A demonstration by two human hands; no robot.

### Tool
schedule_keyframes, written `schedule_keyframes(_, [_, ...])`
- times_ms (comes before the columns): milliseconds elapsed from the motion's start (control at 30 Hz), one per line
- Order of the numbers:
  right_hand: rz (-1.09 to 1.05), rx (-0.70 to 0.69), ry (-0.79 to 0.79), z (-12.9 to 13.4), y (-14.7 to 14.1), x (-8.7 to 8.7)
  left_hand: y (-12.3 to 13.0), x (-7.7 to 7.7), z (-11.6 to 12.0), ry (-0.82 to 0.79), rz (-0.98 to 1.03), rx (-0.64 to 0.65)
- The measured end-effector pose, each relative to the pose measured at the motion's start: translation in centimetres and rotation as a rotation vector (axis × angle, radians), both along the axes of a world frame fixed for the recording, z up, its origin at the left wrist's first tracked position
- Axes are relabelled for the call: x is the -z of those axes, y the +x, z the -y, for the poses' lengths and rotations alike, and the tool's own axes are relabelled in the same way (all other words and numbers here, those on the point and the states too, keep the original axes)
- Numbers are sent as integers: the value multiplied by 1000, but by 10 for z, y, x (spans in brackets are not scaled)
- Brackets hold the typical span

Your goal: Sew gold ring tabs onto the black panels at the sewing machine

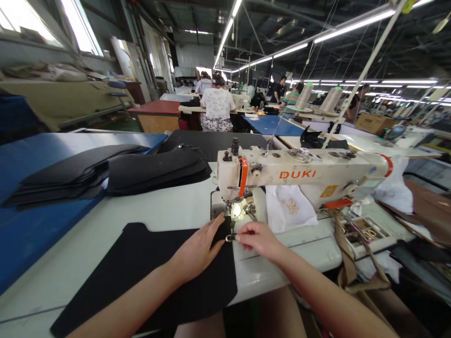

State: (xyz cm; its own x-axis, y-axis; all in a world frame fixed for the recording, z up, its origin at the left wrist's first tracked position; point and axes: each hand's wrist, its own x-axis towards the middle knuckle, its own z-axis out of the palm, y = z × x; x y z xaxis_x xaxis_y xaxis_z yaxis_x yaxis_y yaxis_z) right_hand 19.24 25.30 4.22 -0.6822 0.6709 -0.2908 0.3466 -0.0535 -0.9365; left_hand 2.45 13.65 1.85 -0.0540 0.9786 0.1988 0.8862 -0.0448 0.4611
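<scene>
A large black fabric panel lies flat on the pale sewing table, its upper right corner close to the needle area of the white sewing machine. My left hand rests on the panel near that corner, fingers stretched toward the needle and thumb apart. Just right of it, my right hand pinches a small black tab with a metal ring at the panel's right edge. The ring end points left, close to my left thumb.
Stacked black pieces lie at the back left, partly over a blue table. Right of the needle is a white bag with small parts. A tool tray sits farther right. People work in the background.
</scene>
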Motion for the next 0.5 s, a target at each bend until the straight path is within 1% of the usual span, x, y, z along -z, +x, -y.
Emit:
schedule_keyframes(100, [58, -24, 29, -9, -25, -4, -1, 2, 0, 3, 28, -18])
schedule_keyframes(200, [129, -54, 82, -14, -41, -6, -2, 3, 0, -2, 64, -30])
schedule_keyframes(333, [215, -81, 159, -17, -47, -5, -2, -1, -1, 34, 70, -27])
schedule_keyframes(500, [297, -113, 226, -22, -50, 1, 3, -8, -9, 172, -22, 2])
